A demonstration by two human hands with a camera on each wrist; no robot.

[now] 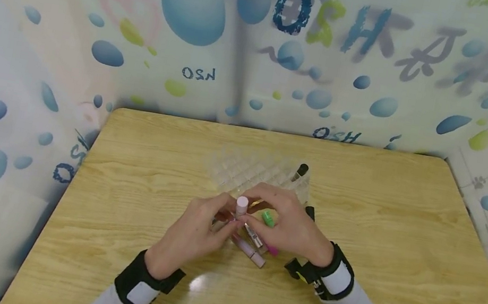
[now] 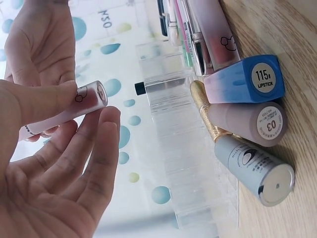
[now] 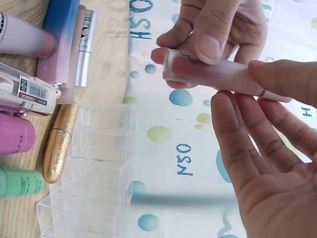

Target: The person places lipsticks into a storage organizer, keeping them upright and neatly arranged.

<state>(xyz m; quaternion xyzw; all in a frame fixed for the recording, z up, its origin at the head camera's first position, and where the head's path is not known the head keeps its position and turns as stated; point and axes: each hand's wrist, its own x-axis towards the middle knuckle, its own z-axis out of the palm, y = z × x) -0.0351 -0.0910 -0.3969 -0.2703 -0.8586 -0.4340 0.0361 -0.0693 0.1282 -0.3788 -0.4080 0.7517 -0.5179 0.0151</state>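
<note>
Head view: both hands meet near the centre of the frame around a frosted pink lip tube (image 1: 242, 205), which stands close to upright with its pale end at the top. The left hand (image 1: 192, 227) pinches it from the left and the right hand (image 1: 291, 227) from the right.

In the right wrist view the tube lies nearly level across the upper right of the frame. The left thumb presses its reddish end, and the right thumb and fingers grip the paler end.

Behind the hands, a clear compartment organizer (image 1: 238, 172) sits on the wood-grain worktop (image 1: 408, 212); a black-capped tube (image 1: 302, 170) stands tilted at its right end. Below the hands in the head view lie a pink tube (image 1: 249, 251) and a green cap (image 1: 268, 218), close together.

The left wrist view shows, at its right side, a blue-and-pink lipstick (image 2: 247, 82) marked 115, a mauve tube (image 2: 252, 121) marked 03 and a silver-grey tube (image 2: 257, 171), side by side, with a gold glitter tube (image 2: 202, 106) just beside them. At the left of the right wrist view, a magenta cap (image 3: 16, 134) lies between a barcode-labelled clear tube (image 3: 29, 91) and the green cap.
</note>
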